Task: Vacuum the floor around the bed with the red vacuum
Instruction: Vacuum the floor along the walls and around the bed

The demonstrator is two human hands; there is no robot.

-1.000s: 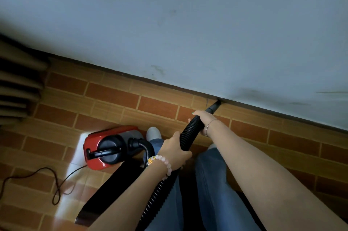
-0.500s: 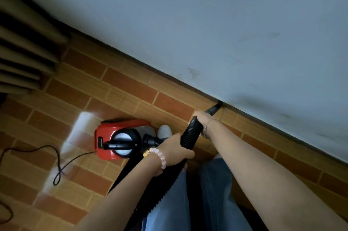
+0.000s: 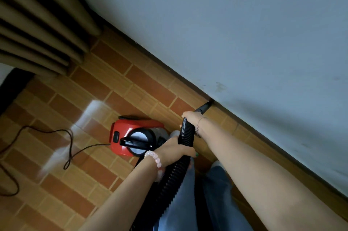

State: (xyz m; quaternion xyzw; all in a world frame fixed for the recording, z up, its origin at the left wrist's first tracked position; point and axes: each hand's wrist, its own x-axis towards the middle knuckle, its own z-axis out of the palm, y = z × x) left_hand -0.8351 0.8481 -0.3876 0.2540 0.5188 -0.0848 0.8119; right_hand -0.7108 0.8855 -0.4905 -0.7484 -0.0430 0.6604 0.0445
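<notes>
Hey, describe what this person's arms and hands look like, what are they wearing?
Both forearms are bare, no sleeves in view. The left hand has a bracelet of pale pink beads at the wrist and a green-painted nail. The right hand has a thin chain bracelet at its wrist.

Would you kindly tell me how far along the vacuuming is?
Done: red vacuum out on the tiled floor, cord attached. In hand: left hand and right hand grip the hose, nozzle where floor meets wall. Left: unclear; no bed shows, and cleaned tiles can't be told apart.
</notes>
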